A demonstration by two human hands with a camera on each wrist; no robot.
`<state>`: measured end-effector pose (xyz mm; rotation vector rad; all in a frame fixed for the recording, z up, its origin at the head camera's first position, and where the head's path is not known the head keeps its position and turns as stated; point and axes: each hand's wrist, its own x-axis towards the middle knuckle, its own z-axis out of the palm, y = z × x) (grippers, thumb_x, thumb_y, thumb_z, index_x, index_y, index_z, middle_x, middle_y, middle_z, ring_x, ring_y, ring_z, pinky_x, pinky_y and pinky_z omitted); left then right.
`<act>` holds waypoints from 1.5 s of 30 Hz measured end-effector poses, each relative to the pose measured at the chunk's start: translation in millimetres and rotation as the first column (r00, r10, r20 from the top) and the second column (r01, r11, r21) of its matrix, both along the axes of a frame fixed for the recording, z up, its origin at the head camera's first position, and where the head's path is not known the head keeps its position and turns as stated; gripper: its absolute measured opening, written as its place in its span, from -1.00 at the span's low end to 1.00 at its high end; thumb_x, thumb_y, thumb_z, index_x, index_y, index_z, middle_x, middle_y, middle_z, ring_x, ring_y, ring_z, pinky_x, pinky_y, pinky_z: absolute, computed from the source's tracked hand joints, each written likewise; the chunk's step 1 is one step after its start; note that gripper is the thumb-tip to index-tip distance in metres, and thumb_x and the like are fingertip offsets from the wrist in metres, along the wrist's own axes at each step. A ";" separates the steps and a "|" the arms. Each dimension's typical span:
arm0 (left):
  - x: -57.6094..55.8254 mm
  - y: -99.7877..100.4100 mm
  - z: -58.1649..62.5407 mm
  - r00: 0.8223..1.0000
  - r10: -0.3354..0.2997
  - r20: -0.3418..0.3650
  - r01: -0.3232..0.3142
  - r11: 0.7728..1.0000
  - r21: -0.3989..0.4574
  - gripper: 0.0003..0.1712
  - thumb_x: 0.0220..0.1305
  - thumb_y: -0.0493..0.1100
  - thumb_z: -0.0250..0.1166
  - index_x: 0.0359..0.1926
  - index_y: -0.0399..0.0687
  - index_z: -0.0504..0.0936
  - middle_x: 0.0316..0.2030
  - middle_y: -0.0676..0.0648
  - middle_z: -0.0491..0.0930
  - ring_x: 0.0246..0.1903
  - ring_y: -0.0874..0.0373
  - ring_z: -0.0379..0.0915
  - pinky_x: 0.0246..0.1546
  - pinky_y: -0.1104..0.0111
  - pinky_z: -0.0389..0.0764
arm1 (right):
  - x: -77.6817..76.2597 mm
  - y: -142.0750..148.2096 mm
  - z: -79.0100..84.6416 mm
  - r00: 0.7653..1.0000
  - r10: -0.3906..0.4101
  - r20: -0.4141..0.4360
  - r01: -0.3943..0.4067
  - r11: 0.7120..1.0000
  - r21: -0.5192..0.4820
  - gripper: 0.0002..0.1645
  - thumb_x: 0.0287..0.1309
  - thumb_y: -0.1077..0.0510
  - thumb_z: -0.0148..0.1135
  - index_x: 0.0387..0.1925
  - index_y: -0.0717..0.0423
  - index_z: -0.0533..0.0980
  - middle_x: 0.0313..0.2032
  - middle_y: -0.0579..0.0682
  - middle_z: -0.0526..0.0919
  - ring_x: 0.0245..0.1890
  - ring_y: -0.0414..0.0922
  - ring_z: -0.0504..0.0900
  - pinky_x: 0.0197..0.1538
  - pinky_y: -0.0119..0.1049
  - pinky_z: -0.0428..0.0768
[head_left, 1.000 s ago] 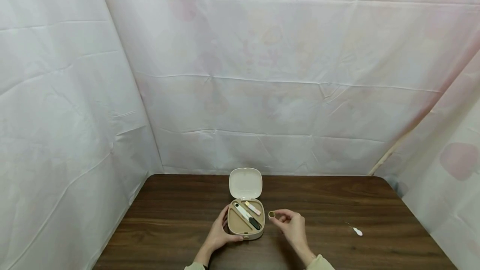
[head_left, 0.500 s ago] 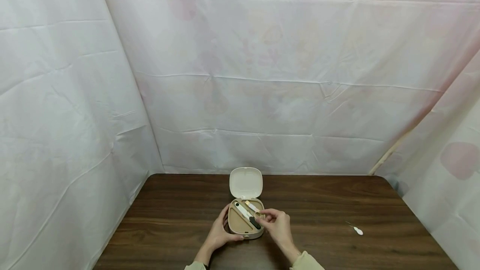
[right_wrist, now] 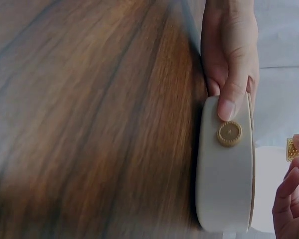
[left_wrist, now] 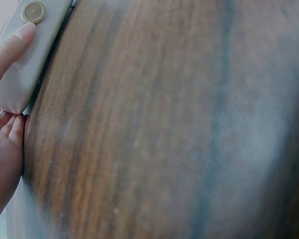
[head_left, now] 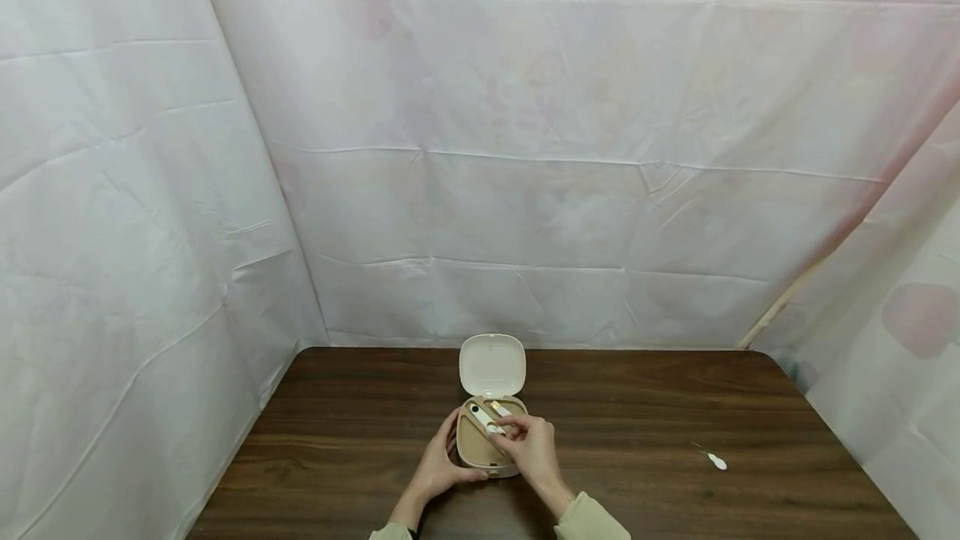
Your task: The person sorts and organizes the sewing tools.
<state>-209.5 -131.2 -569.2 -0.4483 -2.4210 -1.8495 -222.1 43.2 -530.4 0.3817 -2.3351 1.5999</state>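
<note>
A cream sewing box (head_left: pixel 472 448) with its lid (head_left: pixel 492 365) raised lies at the table's front. My left hand (head_left: pixel 437 467) grips its left side, thumb on the front beside a round gold button (right_wrist: pixel 229 133). My right hand (head_left: pixel 534 450) is over the right part of the box. Between thumb and fingertip it pinches a dimpled gold thimble (right_wrist: pixel 291 149), open like a ring. Below lie a slim white tool (head_left: pixel 480 415), its dark end hidden by the right hand, and a small white-and-yellow strip (head_left: pixel 499 409), partly covered.
A white needle threader (head_left: pixel 716 462) with a thin wire loop lies on the brown wooden table (head_left: pixel 637 407), off to the right. Pale curtains (head_left: pixel 525 190) hang behind the table and at both sides.
My right hand has moved left with the thimble, from beside the box to over its compartments, covering the tool's dark end. The left hand keeps its grip on the box.
</note>
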 end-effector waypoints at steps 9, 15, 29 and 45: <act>2.8 1.2 3.7 1.000 -0.009 -0.006 0.009 1.000 0.016 0.21 -0.39 -0.29 0.54 0.26 -0.47 -0.02 0.18 -0.43 0.12 0.16 -0.24 0.08 0.14 0.06 0.21 | -6.3 -14.5 -1.8 0.999 0.019 -0.027 -0.019 1.000 0.015 -0.82 -0.33 0.32 0.44 -0.52 0.22 0.63 -0.76 -0.09 0.46 -0.74 -0.38 0.33 -0.74 -0.64 0.30; 2.3 0.3 2.3 1.000 -0.011 0.008 0.011 1.000 0.020 0.22 -0.39 -0.28 0.54 0.26 -0.46 -0.04 0.19 -0.43 0.10 0.17 -0.24 0.07 0.15 0.06 0.20 | -12.1 -22.8 -5.5 0.998 0.015 -0.068 -0.011 0.999 0.048 -0.83 -0.35 0.31 0.44 -0.54 0.21 0.62 -0.78 -0.10 0.45 -0.75 -0.36 0.34 -0.75 -0.62 0.32; 3.2 -0.9 3.4 0.999 -0.033 0.022 0.032 0.999 0.018 0.20 -0.33 -0.28 0.52 0.27 -0.46 -0.07 0.20 -0.43 0.09 0.17 -0.24 0.06 0.14 0.04 0.21 | -21.1 -34.0 -12.0 0.998 0.021 -0.055 -0.011 0.985 0.174 -0.82 -0.35 0.26 0.45 -0.55 0.18 0.63 -0.79 -0.16 0.41 -0.76 -0.44 0.25 -0.76 -0.59 0.29; 1.8 -1.3 4.2 0.999 -0.036 0.025 0.036 0.999 0.014 0.21 -0.33 -0.26 0.52 0.27 -0.45 -0.06 0.20 -0.43 0.09 0.17 -0.23 0.07 0.14 0.05 0.22 | -23.2 -38.3 -11.7 0.997 -0.030 -0.069 0.051 0.942 0.331 -0.82 -0.37 0.14 0.47 -0.58 0.07 0.65 -0.76 -0.25 0.48 -0.73 -0.44 0.29 -0.70 -0.58 0.28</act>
